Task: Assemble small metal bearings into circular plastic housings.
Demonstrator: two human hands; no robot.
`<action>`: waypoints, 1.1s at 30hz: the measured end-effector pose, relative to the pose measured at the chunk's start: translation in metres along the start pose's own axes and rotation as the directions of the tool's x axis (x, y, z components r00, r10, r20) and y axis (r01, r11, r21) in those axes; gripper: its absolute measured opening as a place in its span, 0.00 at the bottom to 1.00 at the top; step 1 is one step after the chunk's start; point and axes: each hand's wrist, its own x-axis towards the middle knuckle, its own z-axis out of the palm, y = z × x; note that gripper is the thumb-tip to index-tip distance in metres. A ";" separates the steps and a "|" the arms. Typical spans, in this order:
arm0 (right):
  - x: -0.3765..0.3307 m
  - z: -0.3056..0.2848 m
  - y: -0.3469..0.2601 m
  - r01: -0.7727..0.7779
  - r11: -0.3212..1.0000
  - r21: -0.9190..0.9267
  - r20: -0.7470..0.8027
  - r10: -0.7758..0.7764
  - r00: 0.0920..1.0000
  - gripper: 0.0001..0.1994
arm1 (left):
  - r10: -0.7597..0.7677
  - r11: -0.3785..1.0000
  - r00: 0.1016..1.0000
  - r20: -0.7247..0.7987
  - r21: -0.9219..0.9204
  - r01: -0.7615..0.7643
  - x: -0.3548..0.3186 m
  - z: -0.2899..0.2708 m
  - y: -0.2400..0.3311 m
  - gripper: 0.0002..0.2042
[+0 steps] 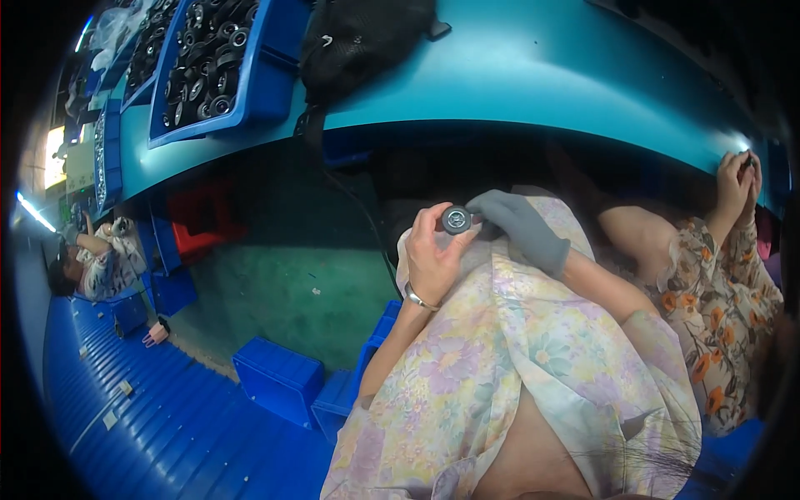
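Note:
A small round black wheel (456,219) with a silver hub sits between the thumb and fingers of my bare left hand (433,260), hub facing up. A silver bracelet (421,300) circles that wrist. In a grey glove, my right hand (522,231) has its fingers drawn together against the wheel's right side. Whether a smaller part lies under those gloved fingertips is hidden. Both hands are above my lap, over a pale flowered garment (450,367), short of the table edge.
A blue-green table (508,79) curves ahead. On it stand a blue crate (242,108) of similar black wheels and a black bag (367,50). Blue bins (279,379) and a red stool-like object (200,221) are on the left. One person (725,283) sits at right, another (104,254) far left.

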 end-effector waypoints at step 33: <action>0.130 -0.169 -0.174 0.048 0.512 -0.858 -0.440 -0.779 0.446 0.20 | -0.326 0.929 0.832 0.449 -0.012 0.371 0.066 0.080 -0.173 0.11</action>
